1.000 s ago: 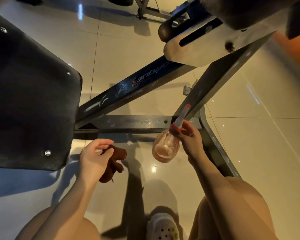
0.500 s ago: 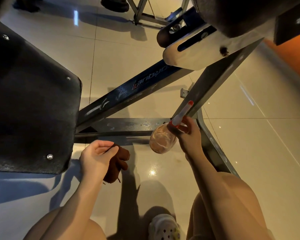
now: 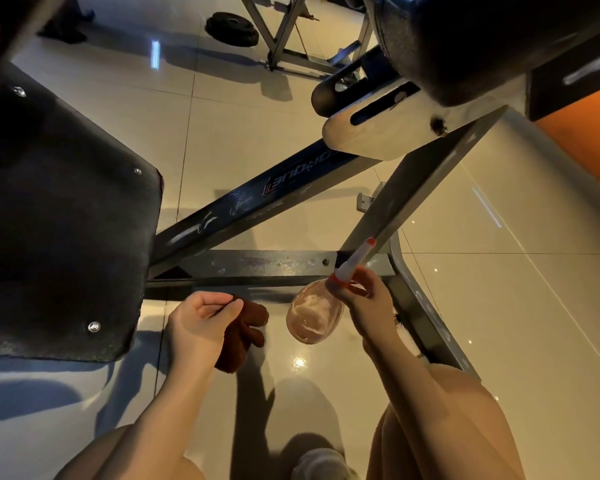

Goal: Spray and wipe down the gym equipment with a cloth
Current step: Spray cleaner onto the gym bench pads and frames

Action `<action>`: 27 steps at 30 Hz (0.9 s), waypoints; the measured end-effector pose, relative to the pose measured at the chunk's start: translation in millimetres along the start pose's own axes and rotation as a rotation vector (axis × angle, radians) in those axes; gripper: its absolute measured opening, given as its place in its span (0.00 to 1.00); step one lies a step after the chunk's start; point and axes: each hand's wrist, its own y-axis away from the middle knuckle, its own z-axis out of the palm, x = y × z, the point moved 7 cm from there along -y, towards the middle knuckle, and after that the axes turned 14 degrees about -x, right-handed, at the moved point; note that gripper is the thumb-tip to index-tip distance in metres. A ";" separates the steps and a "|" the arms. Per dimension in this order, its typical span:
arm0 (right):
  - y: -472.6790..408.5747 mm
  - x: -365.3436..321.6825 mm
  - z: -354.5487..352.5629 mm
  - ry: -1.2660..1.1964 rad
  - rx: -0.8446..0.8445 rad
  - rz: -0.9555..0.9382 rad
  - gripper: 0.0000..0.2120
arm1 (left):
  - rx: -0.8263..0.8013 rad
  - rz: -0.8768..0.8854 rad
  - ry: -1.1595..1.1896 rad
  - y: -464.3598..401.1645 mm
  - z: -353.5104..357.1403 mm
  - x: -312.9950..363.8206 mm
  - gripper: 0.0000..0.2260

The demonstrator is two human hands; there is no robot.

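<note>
My left hand (image 3: 201, 322) grips a dark brown cloth (image 3: 248, 332) just below the horizontal steel bar (image 3: 264, 265) of a gym bench frame. My right hand (image 3: 368, 301) holds a clear spray bottle (image 3: 314, 315) by its neck. Its white nozzle with a red tip (image 3: 359, 252) points up at the joint where the bar meets a slanted strut (image 3: 413, 192). Droplets and pale smears show on the horizontal bar. A blue diagonal beam (image 3: 257, 202) with a logo runs up to the right.
A large black padded seat (image 3: 56, 220) fills the left side. Another black pad (image 3: 482, 39) on a white bracket (image 3: 378, 133) hangs at top right. A weight plate (image 3: 231, 28) and another steel frame (image 3: 281, 36) stand on the glossy tiled floor behind. My knees and a white shoe (image 3: 321, 464) are below.
Both hands have moved up towards the horizontal bar. The nozzle has come closer to the bar's right joint, and the view has tilted upwards slightly.
</note>
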 end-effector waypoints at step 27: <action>197.4 -250.5 65.2 0.103 -0.644 0.033 0.26 | 0.445 -0.225 -0.202 281.5 -26.4 240.9 0.06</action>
